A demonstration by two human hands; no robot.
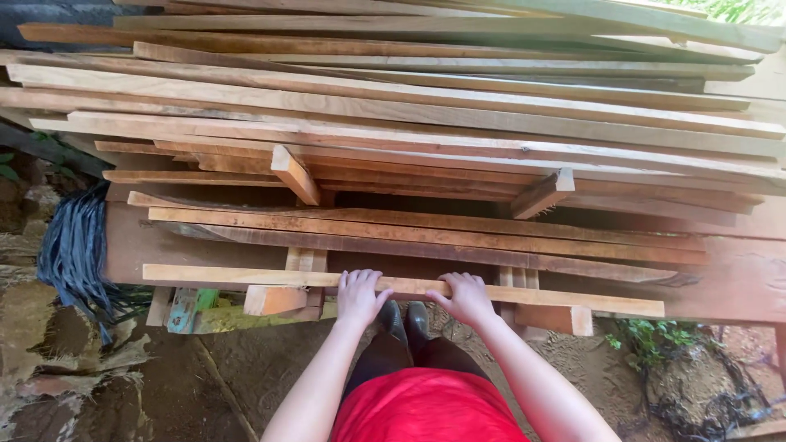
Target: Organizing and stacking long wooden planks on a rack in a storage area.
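1. We are looking down on a large stack of sawn timber boards point(426, 115), which is filling the upper part of the view; the boards are lying roughly level in layers, with short cross spacers point(295, 174) sitting between them.
2. We are noting a broad reddish slab point(729, 274) lying beneath the stack at the right, reaching towards the bare earth point(246, 360).
3. We are seeing a bundle of dark fibrous strands point(74, 254) hanging at the left end of the stack, beside rough stone point(33, 344).
4. We are recording the nearest piece, a long pale wooden batten point(246, 275), lying along the front edge of the stack, resting on short wooden blocks point(274, 299).
5. We are observing the left hand point(359, 296) grasping this batten near its middle, fingers curling over its top.
6. We are observing the right hand point(468, 298) gripping the same batten just beside the left, fingers wrapping over the edge.
7. We are seeing dark shoes point(405, 317) standing on the earth between the hands.
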